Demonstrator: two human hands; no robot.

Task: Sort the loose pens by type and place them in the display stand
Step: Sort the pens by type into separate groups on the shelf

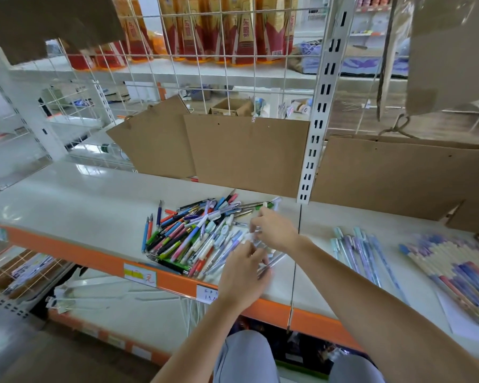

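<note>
Loose pens (188, 233) lie in a mixed heap on the white shelf (75, 205), near its orange front edge. Right hand (273, 230) reaches into the heap's right side, fingers curled and pinching a small pale pen or cap — blurred, cannot tell which. Left hand (245, 272) sits just below it, fingers bent round a few thin pens with translucent barrels. Sorted rows so far: pastel capped pens (357, 247) laid parallel to the right, and a larger fanned batch of patterned pens (459, 269) further right. No display stand identifiable in view. Judgement: step in hand is picking out one type. Best done by gathering matching barrels only, tips aligned, without dragging neighbours off the front edge
</note>
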